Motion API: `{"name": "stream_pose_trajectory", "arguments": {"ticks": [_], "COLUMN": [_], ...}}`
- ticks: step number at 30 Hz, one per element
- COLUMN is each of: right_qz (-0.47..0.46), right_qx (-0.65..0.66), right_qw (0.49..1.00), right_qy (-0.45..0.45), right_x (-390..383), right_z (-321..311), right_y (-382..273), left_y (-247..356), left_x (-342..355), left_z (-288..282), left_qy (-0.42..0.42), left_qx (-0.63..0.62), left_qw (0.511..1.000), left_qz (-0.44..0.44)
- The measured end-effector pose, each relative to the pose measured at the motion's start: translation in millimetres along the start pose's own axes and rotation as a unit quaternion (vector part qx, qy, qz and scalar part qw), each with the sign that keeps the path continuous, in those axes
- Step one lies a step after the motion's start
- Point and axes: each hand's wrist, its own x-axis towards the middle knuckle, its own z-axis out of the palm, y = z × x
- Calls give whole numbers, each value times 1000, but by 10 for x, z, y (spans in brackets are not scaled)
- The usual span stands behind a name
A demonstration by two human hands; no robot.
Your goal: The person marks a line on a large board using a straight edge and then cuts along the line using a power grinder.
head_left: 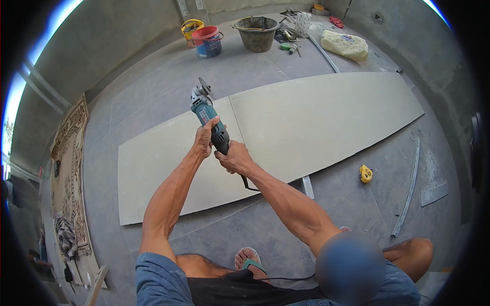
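Note:
A teal angle grinder (pixel 206 113) with a silver head and a dark disc is held up over the pale board, its disc end pointing away from me. My left hand (pixel 204 137) wraps round the middle of its body. Behind it, my right hand (pixel 236 157) grips the black rear end, where a dark cord comes out. Beneath lies the long pale board (pixel 326 112) on the floor, with a thin line (pixel 237 120) running across it near the disc. The disc sits beyond the board's far edge in view; whether it spins, I cannot tell.
A yellow tape measure (pixel 366 174) and metal strips (pixel 408 188) lie to the right. Beyond the board stand a red-rimmed bucket (pixel 207 43), a yellow bucket (pixel 190 28), a black tub (pixel 256 38) and a pale sack (pixel 344 45). A patterned rug (pixel 69 153) is on the left.

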Motion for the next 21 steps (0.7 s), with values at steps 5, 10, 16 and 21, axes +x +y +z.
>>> {"name": "stream_pose_trajectory", "arguments": {"ticks": [5, 10, 16, 21], "right_qz": [70, 109, 124, 131], "right_qx": [168, 189, 193, 193], "right_qw": [981, 974, 972, 971], "right_qy": [-61, -60, -53, -44], "right_x": [413, 844, 1202, 1326], "right_z": [-126, -71, 141, 212], "right_y": [30, 265, 466, 552], "left_y": [-29, -187, -350, -372], "left_x": [593, 967, 1247, 1323], "left_z": [-20, -97, -169, -137], "left_qy": [-24, -73, -28, -13], "left_qx": [13, 60, 27, -13], "left_qw": [999, 995, 999, 1000], "left_qz": [-21, -15, -20, -20]}}
